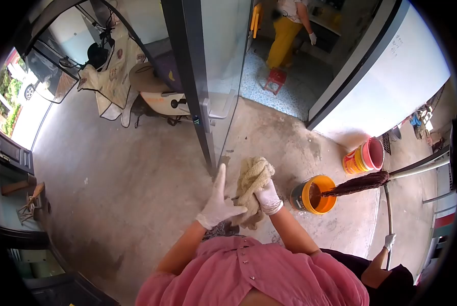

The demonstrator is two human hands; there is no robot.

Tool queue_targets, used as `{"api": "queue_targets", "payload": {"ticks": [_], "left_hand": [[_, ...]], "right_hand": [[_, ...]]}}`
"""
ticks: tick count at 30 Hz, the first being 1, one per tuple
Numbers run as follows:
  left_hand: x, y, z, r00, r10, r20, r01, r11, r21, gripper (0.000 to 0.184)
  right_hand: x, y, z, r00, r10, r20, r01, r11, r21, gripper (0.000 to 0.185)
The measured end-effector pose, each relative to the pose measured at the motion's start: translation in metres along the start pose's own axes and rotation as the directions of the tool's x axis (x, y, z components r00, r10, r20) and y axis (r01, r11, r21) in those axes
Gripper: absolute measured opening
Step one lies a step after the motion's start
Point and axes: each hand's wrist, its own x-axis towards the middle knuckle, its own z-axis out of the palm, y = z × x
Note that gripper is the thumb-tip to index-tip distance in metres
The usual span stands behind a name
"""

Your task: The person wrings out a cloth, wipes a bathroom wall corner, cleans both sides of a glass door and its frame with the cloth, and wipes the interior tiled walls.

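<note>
A crumpled beige cloth hangs in front of my body, with my right hand closed round its right side. My left hand, in a white glove, is at the cloth's left edge with its thumb and fingers spread apart. Just to the right stands an orange bucket holding brownish water. The dark strands of a mop reach over its rim. Ahead of my hands is a glass door in a dark frame, standing open.
Red and yellow buckets stand by the white wall. A co-worker's gloved hand grips a pole at the lower right. Through the doorway are another person in yellow trousers and a red stool. A covered scooter is at the upper left.
</note>
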Motion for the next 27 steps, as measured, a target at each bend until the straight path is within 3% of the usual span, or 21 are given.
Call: {"api": "queue_targets", "payload": {"ticks": [1, 2, 3, 5, 7, 8, 10, 11, 12, 13, 14, 15, 16, 18, 19, 20, 21, 22, 23, 24, 27], "left_hand": [[-0.007, -0.002, 0.019, 0.998, -0.044, 0.038, 0.049, 0.988, -0.145, 0.127], [-0.008, -0.001, 0.036, 1.000, -0.012, 0.025, 0.018, 0.967, -0.255, 0.130], [-0.007, 0.011, 0.046, 1.000, 0.023, 0.007, -0.019, 0.930, -0.366, 0.133], [-0.012, 0.022, 0.050, 0.998, -0.005, -0.064, -0.026, 0.881, -0.472, 0.128], [-0.013, 0.013, 0.045, 0.987, 0.023, -0.162, -0.102, 0.860, -0.501, 0.109], [-0.015, 0.029, 0.043, 0.976, -0.112, -0.187, -0.069, 0.656, -0.752, 0.083], [-0.017, 0.008, 0.020, 0.961, -0.226, -0.162, -0.005, 0.568, -0.823, 0.073], [-0.017, 0.000, 0.010, 0.933, -0.337, -0.123, 0.054, 0.470, -0.881, 0.064], [-0.014, 0.022, 0.005, 0.928, -0.260, -0.265, 0.035, 0.773, -0.633, 0.048], [-0.008, 0.017, -0.006, 0.930, -0.262, -0.258, 0.041, 0.771, -0.635, 0.048], [-0.004, 0.007, -0.022, 0.903, -0.183, -0.388, -0.072, 0.827, -0.557, 0.047], [0.005, 0.008, -0.037, 0.858, -0.095, -0.504, -0.177, 0.868, -0.464, 0.046], [0.016, 0.009, -0.054, 0.865, -0.101, -0.492, -0.167, 0.866, -0.472, 0.046], [0.046, 0.038, -0.090, 0.864, -0.097, -0.494, -0.432, 0.359, -0.827, 0.050], [0.059, 0.036, -0.099, 0.816, 0.073, -0.573, -0.477, 0.645, -0.597, 0.060], [0.071, 0.034, -0.109, 0.737, 0.241, -0.631, -0.502, 0.821, -0.273, 0.070], [0.086, 0.045, -0.114, 0.697, 0.456, -0.553, -0.488, 0.867, 0.100, 0.069], [0.101, 0.056, -0.119, 0.619, 0.647, -0.446, -0.461, 0.759, 0.460, 0.068], [0.112, 0.062, -0.123, 0.604, 0.731, -0.318, -0.391, 0.619, 0.681, 0.064], [0.128, 0.034, -0.124, 0.627, 0.736, -0.258, -0.399, 0.586, 0.705, 0.070], [0.143, -0.053, -0.134, 0.694, 0.717, -0.055, -0.413, 0.460, 0.786, 0.055]], "right_hand": [[-0.014, 0.002, 0.006, 0.997, -0.041, 0.060, 0.030, 0.986, 0.162, 0.066], [-0.023, 0.007, 0.007, 0.983, -0.134, 0.128, 0.134, 0.991, 0.008, 0.079], [-0.030, 0.002, 0.009, 0.983, -0.129, 0.134, 0.128, 0.992, 0.012, 0.079], [-0.043, -0.016, 0.011, 0.948, 0.114, 0.296, -0.143, 0.987, 0.077, 0.074], [-0.043, -0.037, 0.013, 0.906, 0.052, 0.421, -0.056, 0.998, -0.002, 0.061], [-0.042, -0.059, 0.025, 0.861, 0.063, 0.505, 0.075, 0.966, -0.249, 0.054], [-0.028, -0.072, 0.037, 0.773, 0.147, 0.617, 0.302, 0.771, -0.561, 0.045], [-0.029, -0.077, 0.042, 0.776, 0.148, 0.613, 0.299, 0.770, -0.564, 0.045], [-0.031, -0.089, 0.047, 0.828, 0.057, 0.557, 0.350, 0.725, -0.593, 0.041], [-0.031, -0.096, 0.052, 0.867, -0.042, 0.497, 0.392, 0.674, -0.627, 0.038], [-0.028, -0.098, 0.052, 0.883, -0.042, 0.468, 0.314, 0.794, -0.521, 0.032], [-0.021, -0.095, 0.049, 0.889, -0.038, 0.456, 0.304, 0.794, -0.526, 0.032], [-0.013, -0.088, 0.043, 0.937, -0.057, 0.344, 0.232, 0.839, -0.493, 0.030], [0.007, -0.073, 0.037, 0.991, -0.075, 0.107, 0.116, 0.881, -0.459, 0.025], [0.018, -0.070, 0.041, 0.993, -0.077, 0.089, 0.110, 0.878, -0.465, 0.025], [0.028, -0.073, 0.048, 0.997, -0.071, -0.018, 0.058, 0.911, -0.409, 0.029], [0.038, -0.076, 0.054, 0.990, -0.061, -0.125, 0.014, 0.937, -0.349, 0.032], [0.048, -0.076, 0.066, 0.982, -0.116, -0.150, 0.058, 0.937, -0.346, 0.035], [0.056, -0.073, 0.074, 0.978, -0.116, -0.172, 0.048, 0.934, -0.355, 0.035], [0.063, -0.071, 0.082, 0.972, -0.123, -0.199, 0.048, 0.938, -0.342, 0.032], [0.070, -0.059, 0.093, 0.956, -0.145, -0.256, 0.044, 0.931, -0.361, 0.030]]}}
